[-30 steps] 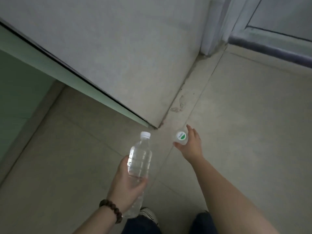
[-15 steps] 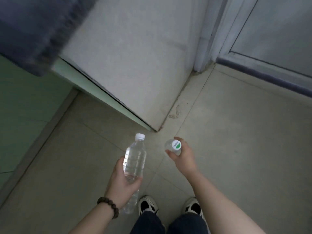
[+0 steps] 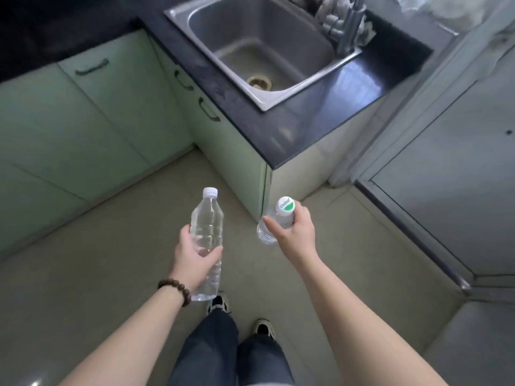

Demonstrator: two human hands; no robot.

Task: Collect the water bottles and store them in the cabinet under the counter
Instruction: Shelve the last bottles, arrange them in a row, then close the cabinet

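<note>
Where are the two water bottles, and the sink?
plain-capped bottle (image 3: 207,218): head view, clear upper body.
green-capped bottle (image 3: 287,206): head view, cap top.
sink (image 3: 278,43): head view, basin's inner wall.

Dim indoor daylight from upper right, glare on countertop (image 3: 328,118), wide-angle bending and blur at edges

The sink (image 3: 259,48) sits in the counter (image 3: 292,126), its faucet (image 3: 349,26) at the far right rim. The cabinets (image 3: 111,112) stand under the counter's front edge. Nearer, above the floor (image 3: 97,260), the left hand (image 3: 195,257) holds one bottle (image 3: 207,235) left of the right hand (image 3: 295,232) with a second bottle (image 3: 274,221), apart. A door (image 3: 451,176) stands right.
</note>
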